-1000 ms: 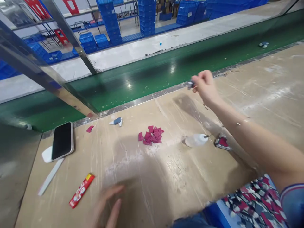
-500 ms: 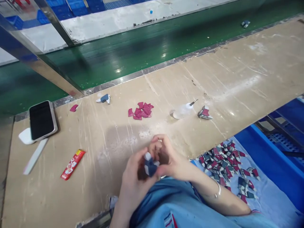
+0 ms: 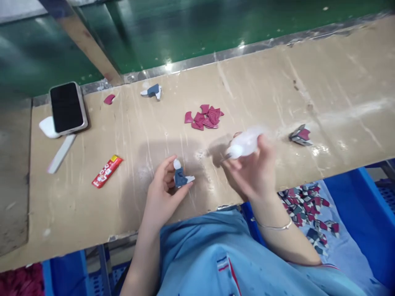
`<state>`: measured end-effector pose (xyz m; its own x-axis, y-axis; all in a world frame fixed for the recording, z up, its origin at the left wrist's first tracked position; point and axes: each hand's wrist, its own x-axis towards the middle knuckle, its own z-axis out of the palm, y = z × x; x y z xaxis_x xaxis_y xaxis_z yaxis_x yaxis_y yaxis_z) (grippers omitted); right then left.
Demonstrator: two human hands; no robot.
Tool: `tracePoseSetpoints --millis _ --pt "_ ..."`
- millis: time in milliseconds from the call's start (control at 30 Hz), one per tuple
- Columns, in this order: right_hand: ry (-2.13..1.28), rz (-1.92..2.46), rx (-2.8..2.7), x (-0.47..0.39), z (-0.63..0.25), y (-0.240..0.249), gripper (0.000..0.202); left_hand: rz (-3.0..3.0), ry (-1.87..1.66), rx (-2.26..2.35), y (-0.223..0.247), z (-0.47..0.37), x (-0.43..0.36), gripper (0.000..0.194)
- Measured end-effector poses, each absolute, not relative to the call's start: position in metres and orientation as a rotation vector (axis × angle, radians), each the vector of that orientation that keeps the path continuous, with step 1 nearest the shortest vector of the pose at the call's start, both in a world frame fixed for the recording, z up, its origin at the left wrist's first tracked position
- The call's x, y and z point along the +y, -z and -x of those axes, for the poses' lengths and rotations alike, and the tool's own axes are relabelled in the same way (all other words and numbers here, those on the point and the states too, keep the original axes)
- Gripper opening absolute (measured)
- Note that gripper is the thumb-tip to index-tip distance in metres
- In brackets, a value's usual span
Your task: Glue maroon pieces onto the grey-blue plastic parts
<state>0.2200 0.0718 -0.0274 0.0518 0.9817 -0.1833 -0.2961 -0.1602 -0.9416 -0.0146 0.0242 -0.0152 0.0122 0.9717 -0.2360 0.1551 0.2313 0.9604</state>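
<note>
My left hand (image 3: pixel 165 191) grips a small dark blue and white moulded piece (image 3: pixel 179 177) between thumb and fingers, just above the table. In my right hand (image 3: pixel 254 172) is a white squeeze bottle (image 3: pixel 247 143), tilted so its dark thin nozzle points left and down toward the held piece. The two are apart. A pile of dark red flat pieces (image 3: pixel 205 118) lies beyond my hands. One more blue and white piece (image 3: pixel 152 91) lies at the back left, and a grey, white and red piece (image 3: pixel 301 135) rests to the right of the bottle.
A phone (image 3: pixel 68 107) lies at the left over a white object (image 3: pixel 48 127) and a pale strip (image 3: pixel 61 154). Nearby are a red wrapper (image 3: pixel 107 171) and a single red piece (image 3: pixel 109 99). Below right, a blue bin (image 3: pixel 361 222) holds many finished-looking pieces. A metal post (image 3: pixel 89 45) rises behind.
My right hand has let go of the small piece and moved right, picking the squeeze bottle up off the table. My left hand keeps the piece. The view has tilted downward.
</note>
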Motion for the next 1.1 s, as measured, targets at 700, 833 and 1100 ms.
tracePoseSetpoints --millis 700,833,1100 --pt "-0.511 1.267 -1.464 0.030 -0.175 0.017 0.036 -1.143 -1.004 1.397 0.009 0.011 0.023 0.062" --pt "-0.447 1.226 -1.487 0.036 -0.175 0.021 0.035 -1.207 -1.014 1.372 0.011 0.011 0.022 0.064" --pt "-0.312 1.140 -1.542 0.041 -0.179 0.024 0.035 -1.362 -0.997 1.335 0.014 0.016 0.022 0.064"
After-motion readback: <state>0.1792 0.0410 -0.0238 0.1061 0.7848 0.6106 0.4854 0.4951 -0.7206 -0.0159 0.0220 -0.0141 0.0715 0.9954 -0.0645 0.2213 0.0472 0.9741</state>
